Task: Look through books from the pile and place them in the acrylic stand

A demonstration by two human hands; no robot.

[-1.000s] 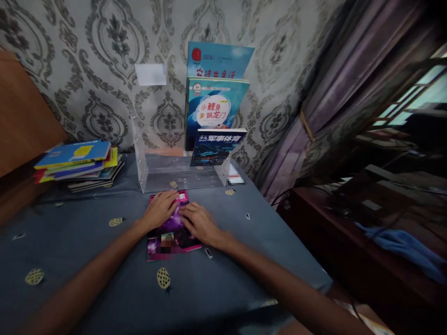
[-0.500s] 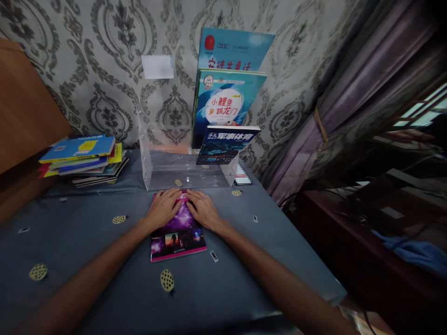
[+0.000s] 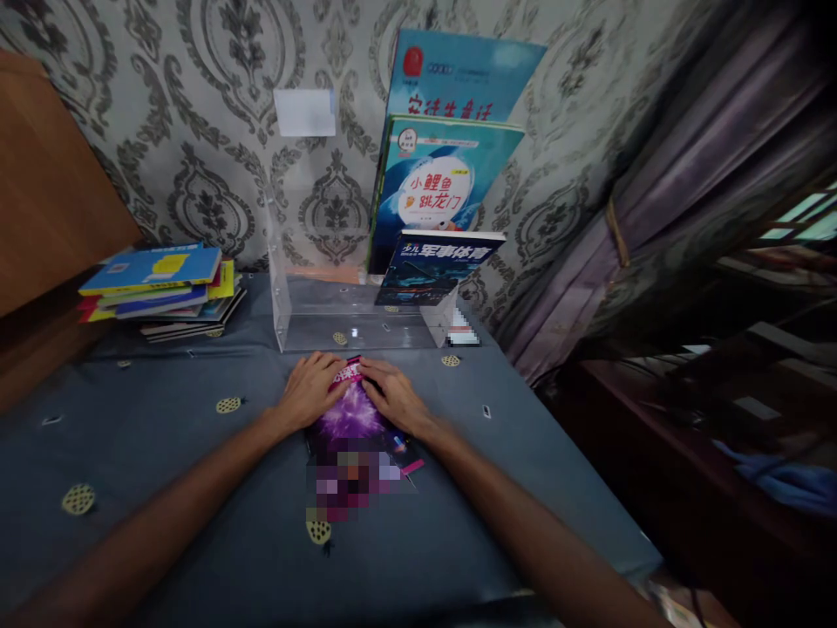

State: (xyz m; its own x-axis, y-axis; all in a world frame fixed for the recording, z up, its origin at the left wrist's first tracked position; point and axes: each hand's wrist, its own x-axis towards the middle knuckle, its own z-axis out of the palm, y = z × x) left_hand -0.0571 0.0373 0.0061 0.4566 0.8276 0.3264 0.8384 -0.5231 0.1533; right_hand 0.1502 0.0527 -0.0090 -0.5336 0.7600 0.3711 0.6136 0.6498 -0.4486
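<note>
A purple and pink book (image 3: pixel 354 419) lies on the blue-grey tablecloth (image 3: pixel 163 462) just in front of a clear acrylic book stand (image 3: pixel 286 292). My left hand (image 3: pixel 314 390) grips the book's far left corner, fingers curled over the edge. My right hand (image 3: pixel 393 394) holds the far right side in the same way. The book sits skewed, its near end swung to the right. In the right part of the stand lean a dark navy book (image 3: pixel 437 262), a teal book (image 3: pixel 445 183) and a taller blue book (image 3: pixel 461 74).
A stack of several flat books (image 3: pixel 163 286) rests at the table's back left. A brown wooden panel (image 3: pixel 45 192) rises on the left. Purple curtains (image 3: pixel 667 166) and dark furniture (image 3: pixel 686 410) crowd the right, past the table edge. Patterned wallpaper (image 3: pixel 215 131) backs the stand.
Both hands slid to the book's far edge and closed on it. The book has turned, its near end swinging right. The view moved slightly closer to the stand.
</note>
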